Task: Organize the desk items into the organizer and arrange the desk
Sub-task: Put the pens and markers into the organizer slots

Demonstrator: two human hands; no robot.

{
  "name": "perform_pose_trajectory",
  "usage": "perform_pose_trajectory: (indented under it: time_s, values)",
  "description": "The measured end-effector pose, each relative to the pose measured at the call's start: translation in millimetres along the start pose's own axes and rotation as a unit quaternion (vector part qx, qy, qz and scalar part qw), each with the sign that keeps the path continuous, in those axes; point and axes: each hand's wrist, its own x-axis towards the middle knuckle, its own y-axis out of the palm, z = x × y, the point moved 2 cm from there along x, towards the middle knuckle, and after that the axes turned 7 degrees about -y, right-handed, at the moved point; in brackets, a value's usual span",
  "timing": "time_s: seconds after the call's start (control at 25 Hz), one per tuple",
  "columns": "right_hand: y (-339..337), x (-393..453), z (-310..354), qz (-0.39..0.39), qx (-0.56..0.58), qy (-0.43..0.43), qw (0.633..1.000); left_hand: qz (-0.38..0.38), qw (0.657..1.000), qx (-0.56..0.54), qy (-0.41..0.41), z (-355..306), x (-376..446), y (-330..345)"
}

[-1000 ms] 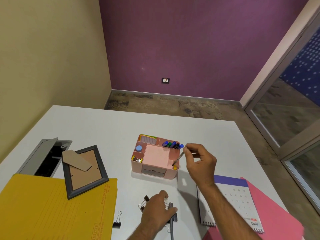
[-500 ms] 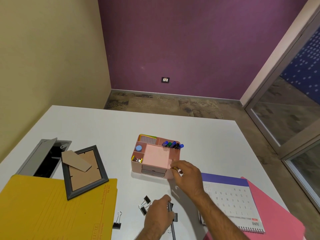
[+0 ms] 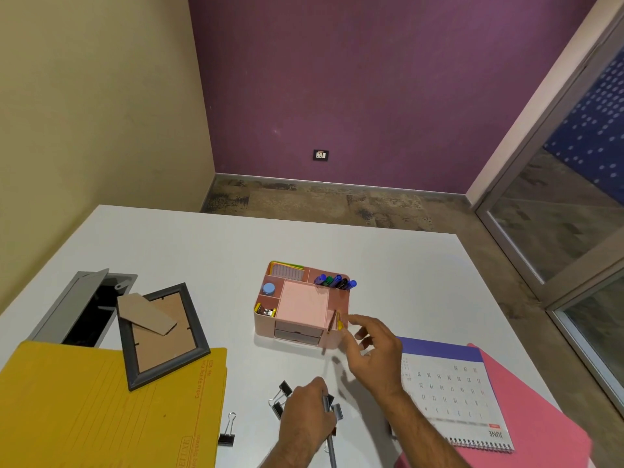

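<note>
Centrally on the white worktop [image 3: 371, 265] sits a pink organizer [image 3: 300, 307] w/ several compartments: markers [image 3: 336, 282] stand in the far-right one, a small blue round item [image 3: 269, 289] at left, clips in the near-left one, and a pencil [image 3: 332, 320] leans in the near-right corner slot. The right hand [image 3: 371, 352] hovers just beside that corner, fingers loosely spread and holding nothing, fingertips close to the pencil; contact can't be told. The left hand [image 3: 309, 413] is nearer the viewer, fingers curled round a grey pen [image 3: 330, 444] that points toward the near edge. Black binder clips [image 3: 282, 398] lie on the worktop around the left hand, and one more binder clip [image 3: 228, 432] lies apart to the left. At left, a yellow folder [image 3: 84, 410] carries a grey picture frame [image 3: 162, 336] face down, its cardboard stand flap loose on top. Behind it is an open grey cable hatch [image 3: 84, 305] in the worktop. At right, a spiral desk calendar [image 3: 452, 390] reading JUNE lies on a pink folder [image 3: 540, 417].
</note>
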Motion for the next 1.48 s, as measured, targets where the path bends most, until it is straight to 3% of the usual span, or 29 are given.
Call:
perform_pose_trajectory:
  time_s: [0.24,0.36,0.48,0.6,0.8,1.04,1.24,1.48]
  values:
    - [-10,-17,-2,-0.055,0.094,0.133,0.985,0.014,0.985,-0.173,0.014,-1,-7,-14]
    - [-8,-28,-3,0.016,0.117,0.155,0.981,0.001,0.961,-0.273,0.040,-14,-13,-27]
    - [-2,-34,3,0.126,0.126,0.143,0.974,-0.039,0.944,-0.309,0.106,-28,-21,-46]
    - [3,-30,11,0.162,0.116,0.118,0.973,-0.065,0.932,-0.311,0.177,-31,-25,-60]
    - [-3,-10,31,0.105,0.130,0.093,0.982,-0.143,0.931,-0.234,0.242,7,-14,-71]
    - [-23,32,48,-0.059,0.214,0.112,0.969,-0.263,0.959,0.002,0.108,103,19,-106]
    - [-27,62,59,-0.134,0.131,0.009,0.982,-0.230,0.938,0.241,0.095,160,38,-103]
    - [0,65,37,-0.063,-0.018,-0.063,0.996,-0.157,0.953,0.247,0.081,171,37,-88]
